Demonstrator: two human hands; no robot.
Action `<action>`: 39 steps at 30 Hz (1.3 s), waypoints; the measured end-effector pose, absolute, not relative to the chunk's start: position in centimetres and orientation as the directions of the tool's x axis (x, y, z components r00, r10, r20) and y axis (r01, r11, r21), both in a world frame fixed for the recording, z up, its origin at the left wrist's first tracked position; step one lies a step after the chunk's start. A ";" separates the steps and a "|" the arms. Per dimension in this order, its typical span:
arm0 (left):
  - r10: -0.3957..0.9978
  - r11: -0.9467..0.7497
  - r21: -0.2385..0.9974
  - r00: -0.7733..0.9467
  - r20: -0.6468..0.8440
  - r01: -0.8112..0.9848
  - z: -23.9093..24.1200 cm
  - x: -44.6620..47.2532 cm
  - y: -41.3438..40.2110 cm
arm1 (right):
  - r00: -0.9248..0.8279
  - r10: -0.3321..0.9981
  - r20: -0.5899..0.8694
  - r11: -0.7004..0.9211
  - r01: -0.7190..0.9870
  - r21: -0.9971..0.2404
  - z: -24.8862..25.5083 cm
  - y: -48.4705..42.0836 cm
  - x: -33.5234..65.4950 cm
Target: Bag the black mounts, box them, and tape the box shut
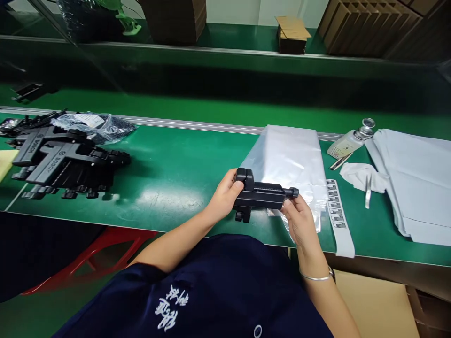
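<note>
A black plastic bracket-like device (260,195) lies level between my two hands, above the front edge of the bench. Its left end has a rounded block and a short foot below, while a small knob (293,192) sticks out on the right. My left hand (225,193) is closed round the left end, thumb on top. Thumb and fingers of my right hand (299,218) grip the right end just under the knob; some fingertips are hidden behind it. Clear plastic bags (294,155) lie flat beneath and behind the right hand.
Similar black and grey devices (58,162) are piled at left beside a bag of small black parts (102,126). To the right lie a label strip (338,216), a bottle (348,143), tweezers (368,191), a white cloth (359,176) and white sheets (423,183). Cardboard (366,28) stands on the shelf.
</note>
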State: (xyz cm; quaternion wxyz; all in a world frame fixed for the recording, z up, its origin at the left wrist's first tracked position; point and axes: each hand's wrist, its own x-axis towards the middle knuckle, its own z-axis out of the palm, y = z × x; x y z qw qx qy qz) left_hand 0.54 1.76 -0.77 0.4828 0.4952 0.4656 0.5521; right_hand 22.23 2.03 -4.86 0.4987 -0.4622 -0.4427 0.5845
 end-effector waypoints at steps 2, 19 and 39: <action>0.992 -0.116 0.992 -0.048 0.113 -0.056 -0.7 0.6 1.7 | -0.054 0.987 -0.154 -0.160 -0.130 -0.979 -5.0 2.1 22.5; 0.999 0.002 0.985 -0.040 -0.009 -0.170 -1.2 0.7 2.3 | -0.144 0.982 -0.124 -0.150 -0.186 -0.971 -5.0 1.9 23.0; 0.989 -0.149 0.988 -0.005 0.149 -0.036 -0.9 0.6 1.9 | 0.095 0.987 0.126 0.118 0.082 -0.990 -5.8 2.1 22.6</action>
